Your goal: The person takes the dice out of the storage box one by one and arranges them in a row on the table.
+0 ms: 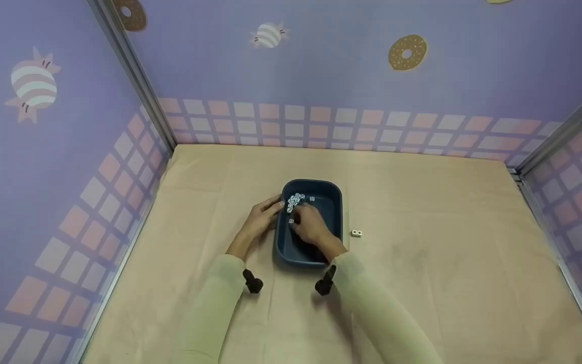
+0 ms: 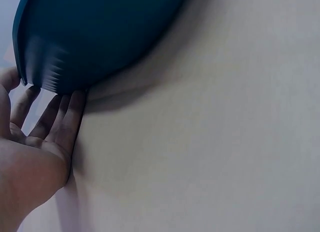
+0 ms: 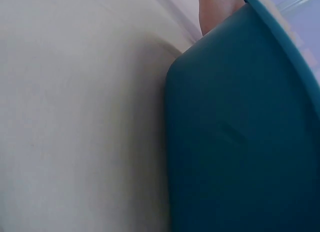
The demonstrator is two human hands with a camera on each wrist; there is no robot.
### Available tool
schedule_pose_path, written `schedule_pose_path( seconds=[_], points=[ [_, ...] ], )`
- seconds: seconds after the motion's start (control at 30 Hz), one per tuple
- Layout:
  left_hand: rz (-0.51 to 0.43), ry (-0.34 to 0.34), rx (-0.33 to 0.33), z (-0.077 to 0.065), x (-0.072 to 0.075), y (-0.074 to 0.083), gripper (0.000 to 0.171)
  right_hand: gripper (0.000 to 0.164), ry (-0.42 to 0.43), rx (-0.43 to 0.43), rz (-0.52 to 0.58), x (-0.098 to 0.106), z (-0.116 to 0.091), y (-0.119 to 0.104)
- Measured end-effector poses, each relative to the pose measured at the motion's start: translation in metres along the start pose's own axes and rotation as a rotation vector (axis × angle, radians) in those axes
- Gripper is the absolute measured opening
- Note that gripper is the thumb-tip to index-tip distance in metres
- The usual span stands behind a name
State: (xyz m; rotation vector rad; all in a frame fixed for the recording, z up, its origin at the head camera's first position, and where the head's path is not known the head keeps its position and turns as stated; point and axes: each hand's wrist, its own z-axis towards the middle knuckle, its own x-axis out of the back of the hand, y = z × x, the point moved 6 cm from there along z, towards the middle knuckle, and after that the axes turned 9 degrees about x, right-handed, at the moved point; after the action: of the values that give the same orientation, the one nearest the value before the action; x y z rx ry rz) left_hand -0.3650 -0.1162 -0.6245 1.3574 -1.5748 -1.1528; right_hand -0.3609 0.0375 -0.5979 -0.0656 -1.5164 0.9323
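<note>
A dark blue plastic tub stands in the middle of the cloth. My left hand holds its left side, thumb at the rim and fingers against the outer wall, as the left wrist view shows. Several small white dice lie bunched in the tub's far left corner, with a single die to their right. My right hand reaches into the tub beside the dice with bent fingers. Its fingertips are hidden, so whether they pinch a die is unclear. The right wrist view has mostly the tub's outer wall.
Two dice sit side by side on the cloth, just right of the tub. A beige cloth covers the table. Patterned purple panels with metal posts enclose the back and sides.
</note>
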Motion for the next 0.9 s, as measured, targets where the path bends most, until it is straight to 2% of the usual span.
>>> schedule_pose_path(
  seconds=[0.17, 0.3, 0.43, 0.53, 0.7, 0.9],
  points=[
    [-0.02, -0.025, -0.009, 0.0, -0.002, 0.0, 0.052, 0.01, -0.044, 0.021, -0.015, 0.006, -0.002, -0.004],
    [0.003, -0.008, -0.014, 0.0, -0.001, 0.0, 0.052, 0.011, -0.055, 0.114, 0.021, 0.018, -0.009, -0.014],
    [0.021, 0.006, -0.015, 0.001, 0.0, 0.002, 0.052, 0.012, -0.028, 0.242, 0.081, 0.044, -0.02, -0.024],
    [0.024, 0.015, -0.013, -0.001, 0.001, 0.001, 0.053, 0.013, 0.025, 0.293, 0.096, 0.068, -0.031, -0.024],
    [0.048, 0.037, -0.005, -0.003, 0.002, -0.001, 0.053, 0.012, 0.131, 0.287, 0.099, 0.104, -0.055, -0.001],
    [0.042, 0.031, -0.008, 0.0, 0.001, 0.001, 0.055, 0.011, 0.202, 0.186, 0.117, 0.127, -0.085, 0.05]
  ],
)
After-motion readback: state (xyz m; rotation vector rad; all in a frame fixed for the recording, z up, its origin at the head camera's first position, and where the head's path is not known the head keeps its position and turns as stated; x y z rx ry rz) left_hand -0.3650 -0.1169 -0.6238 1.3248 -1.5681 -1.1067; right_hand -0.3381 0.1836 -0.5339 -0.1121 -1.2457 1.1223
